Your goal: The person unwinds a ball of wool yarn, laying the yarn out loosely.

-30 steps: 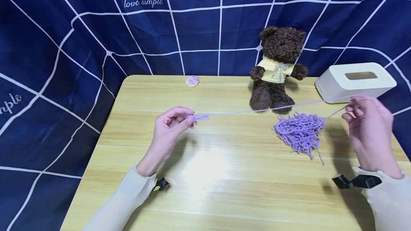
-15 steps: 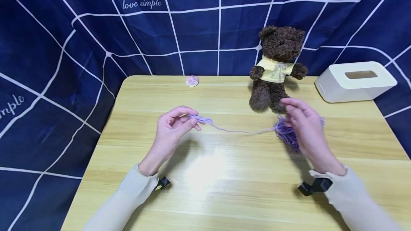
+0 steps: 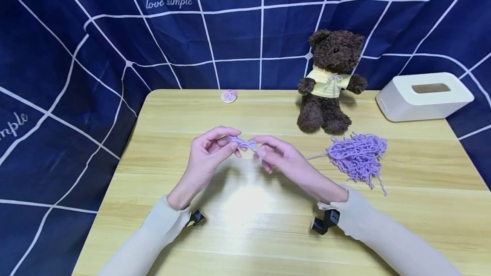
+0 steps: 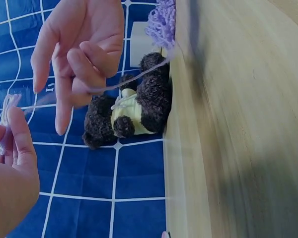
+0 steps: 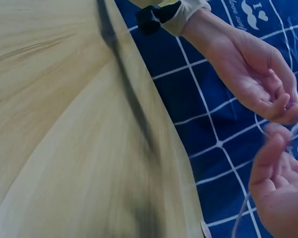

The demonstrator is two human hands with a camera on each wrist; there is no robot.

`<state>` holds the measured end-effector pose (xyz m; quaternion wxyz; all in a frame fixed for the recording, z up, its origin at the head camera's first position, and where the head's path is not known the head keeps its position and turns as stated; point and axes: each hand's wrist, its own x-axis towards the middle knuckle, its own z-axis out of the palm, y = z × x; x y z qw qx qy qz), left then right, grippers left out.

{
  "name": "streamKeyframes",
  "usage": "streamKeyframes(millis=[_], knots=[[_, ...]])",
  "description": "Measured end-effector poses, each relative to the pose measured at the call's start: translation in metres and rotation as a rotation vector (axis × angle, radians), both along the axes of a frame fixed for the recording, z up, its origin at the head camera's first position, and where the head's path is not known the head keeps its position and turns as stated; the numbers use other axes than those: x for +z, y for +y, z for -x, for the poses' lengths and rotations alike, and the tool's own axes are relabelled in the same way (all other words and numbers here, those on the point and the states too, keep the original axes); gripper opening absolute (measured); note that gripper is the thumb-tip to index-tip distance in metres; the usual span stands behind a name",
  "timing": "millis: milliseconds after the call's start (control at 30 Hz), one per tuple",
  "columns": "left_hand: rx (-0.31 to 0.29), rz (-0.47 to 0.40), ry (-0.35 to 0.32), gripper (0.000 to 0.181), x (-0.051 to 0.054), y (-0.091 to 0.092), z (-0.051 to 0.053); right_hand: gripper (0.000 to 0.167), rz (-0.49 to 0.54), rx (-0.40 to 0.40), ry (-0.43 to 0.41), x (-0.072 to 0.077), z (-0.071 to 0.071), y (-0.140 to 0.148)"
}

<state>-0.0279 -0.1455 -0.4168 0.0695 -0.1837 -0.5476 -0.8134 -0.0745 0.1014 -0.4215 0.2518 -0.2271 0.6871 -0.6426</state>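
Observation:
My left hand (image 3: 207,148) pinches a small looped bundle of purple yarn (image 3: 242,142) between thumb and fingers, above the table's middle. My right hand (image 3: 281,156) has come up to the bundle's right end, its fingers bent around the yarn strand; the fingertips are blurred. From behind this hand the strand (image 3: 316,156) runs right to a loose heap of purple yarn (image 3: 358,156) on the table. In the left wrist view, the strand (image 4: 124,84) crosses the right hand's fingers. The right wrist view shows both hands close together, with thin loops of yarn between them.
A brown teddy bear (image 3: 330,82) in a yellow top sits at the back of the wooden table (image 3: 172,114). A white tissue box (image 3: 423,97) stands to its right. A round pink-and-white disc (image 3: 229,96) lies near the back edge, before the blue checked curtain (image 3: 238,33).
My right hand has swept left from beside the tissue box, past the heap, to the bundle. The taut strand has slackened. My left hand has stayed nearly still.

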Motion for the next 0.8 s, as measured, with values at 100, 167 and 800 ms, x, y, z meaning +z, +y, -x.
streamKeyframes(millis=[100,167,800], knots=[[0.002,0.004,-0.008,0.03,-0.001,-0.001,0.001,0.028,-0.011,-0.056,0.025,0.0,0.0,0.001],[0.004,0.001,-0.01,0.03,-0.003,-0.003,0.001,0.025,-0.002,-0.114,0.071,0.003,0.001,0.006],[0.047,-0.02,-0.048,0.024,-0.007,-0.008,-0.002,0.025,0.564,-0.302,0.189,0.033,0.009,0.068]])
